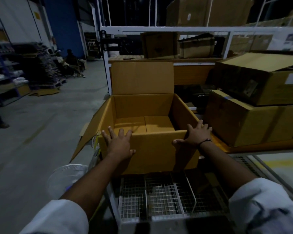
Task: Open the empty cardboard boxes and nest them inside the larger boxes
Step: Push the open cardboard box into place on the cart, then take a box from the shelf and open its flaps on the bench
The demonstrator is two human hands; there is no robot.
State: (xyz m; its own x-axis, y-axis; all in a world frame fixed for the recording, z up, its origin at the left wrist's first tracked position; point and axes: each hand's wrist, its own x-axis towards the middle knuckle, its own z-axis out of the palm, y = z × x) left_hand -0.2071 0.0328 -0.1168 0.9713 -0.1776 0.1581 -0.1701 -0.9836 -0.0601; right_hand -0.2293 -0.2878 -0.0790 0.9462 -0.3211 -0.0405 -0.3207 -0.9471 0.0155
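The open box (149,125) stands empty at twelve o'clock; left hand (119,143) and right hand (195,135) press flat on it, fingers spread wide. Next, it seems, a smaller box goes inside.

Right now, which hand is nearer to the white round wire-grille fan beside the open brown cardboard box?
Left. The left hand presses the front wall of the cardboard box near its left corner, above the white fan; the right hand rests at the right front corner, farther away.
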